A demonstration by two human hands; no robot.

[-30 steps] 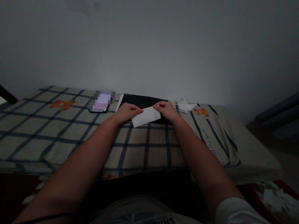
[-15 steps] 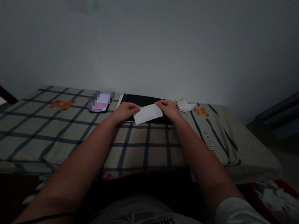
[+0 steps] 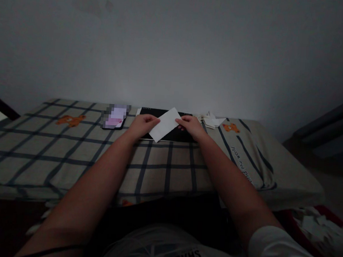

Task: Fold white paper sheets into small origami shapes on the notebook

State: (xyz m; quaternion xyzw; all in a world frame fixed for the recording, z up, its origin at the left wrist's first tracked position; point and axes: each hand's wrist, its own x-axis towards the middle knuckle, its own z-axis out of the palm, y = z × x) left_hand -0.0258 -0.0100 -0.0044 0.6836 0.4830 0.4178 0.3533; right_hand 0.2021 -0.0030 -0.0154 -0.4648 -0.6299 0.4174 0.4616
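Note:
A folded white paper (image 3: 165,124) is held tilted between both hands, its upper corner pointing toward the wall. My left hand (image 3: 142,124) pinches its left edge and my right hand (image 3: 191,125) pinches its right edge. Under the paper lies a black pad (image 3: 179,135) on the checked bed sheet (image 3: 70,149).
A phone with a lit screen (image 3: 115,117) lies left of the pad. A small heap of folded white paper pieces (image 3: 210,120) sits right of my right hand, near the wall. White paper scraps (image 3: 317,228) lie on the floor at lower right.
The paper has turned between my hands, from lying low and nearly flat to standing steeper with its top corner raised. Both hands have shifted slightly toward the wall.

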